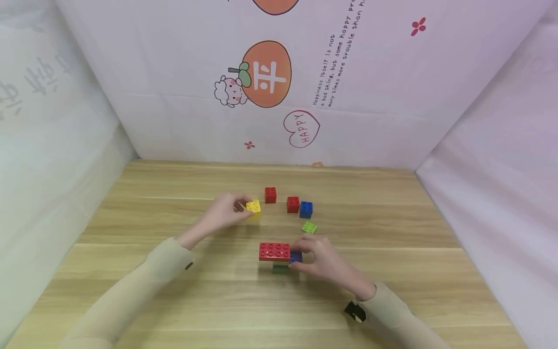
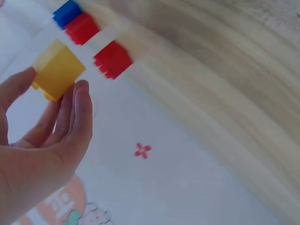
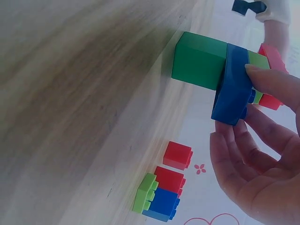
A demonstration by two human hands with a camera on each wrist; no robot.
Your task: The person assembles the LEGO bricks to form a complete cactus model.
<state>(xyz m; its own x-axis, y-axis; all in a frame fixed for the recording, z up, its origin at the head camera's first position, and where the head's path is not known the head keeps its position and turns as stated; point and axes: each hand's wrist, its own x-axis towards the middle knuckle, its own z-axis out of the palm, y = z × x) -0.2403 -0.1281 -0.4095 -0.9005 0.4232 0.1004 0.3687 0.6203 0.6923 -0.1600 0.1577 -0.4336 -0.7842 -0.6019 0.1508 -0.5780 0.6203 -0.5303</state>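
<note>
My left hand (image 1: 226, 212) pinches a yellow toy brick (image 1: 253, 207) between thumb and fingertips; the left wrist view has the brick (image 2: 59, 70) tilted at the fingertips. Nearer to me stands a small stack of bricks. Its base is a dark green brick (image 3: 199, 60), followed by a long blue brick (image 3: 232, 84), a light green one (image 3: 258, 61) and a long red one (image 1: 274, 251) on top. My right hand (image 1: 320, 259) holds the blue brick's overhanging end, thumb on its upper side and fingertips at its outer end.
Beyond the stack lie two red bricks (image 1: 270, 195), a blue brick (image 1: 306, 209) and a thin light green brick (image 1: 309, 227). A white printed sheet (image 1: 183, 126) rises behind the wooden table (image 1: 209, 310), with white sheets at both sides.
</note>
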